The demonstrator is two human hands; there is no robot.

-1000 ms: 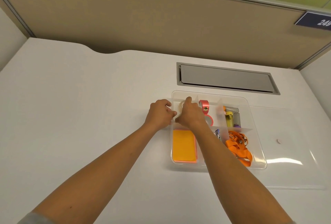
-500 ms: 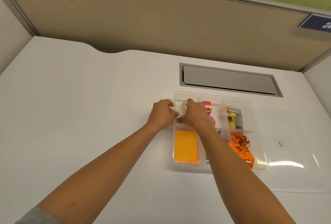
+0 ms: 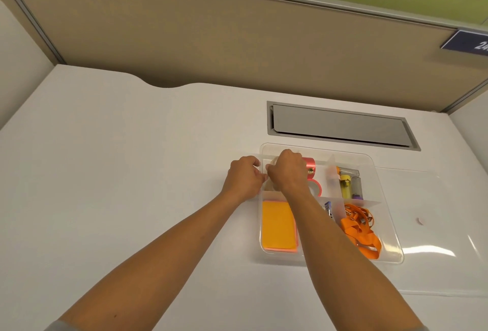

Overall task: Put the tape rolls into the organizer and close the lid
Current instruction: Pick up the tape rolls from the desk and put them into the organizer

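A clear plastic organizer (image 3: 386,198) sits on the white desk, its clear lid (image 3: 449,225) folded flat open to the right. My right hand (image 3: 287,173) is inside the back-left compartment, curled over a pale clear tape roll (image 3: 272,162) that it mostly hides. My left hand (image 3: 244,178) presses against the organizer's left wall with fingers curled. A red ribbon roll (image 3: 309,164) stands just right of my right hand, and a red-edged tape roll (image 3: 315,188) lies flat below it.
The organizer also holds orange sticky notes (image 3: 278,226), an orange lanyard (image 3: 360,233), a yellow tube (image 3: 345,186) and a small blue item (image 3: 328,207). A grey cable hatch (image 3: 340,125) lies behind it. A tan partition (image 3: 237,40) borders the desk's back.
My right hand has sunk a little lower over the pale tape roll in the back-left compartment. My left hand stays at the organizer's left wall.
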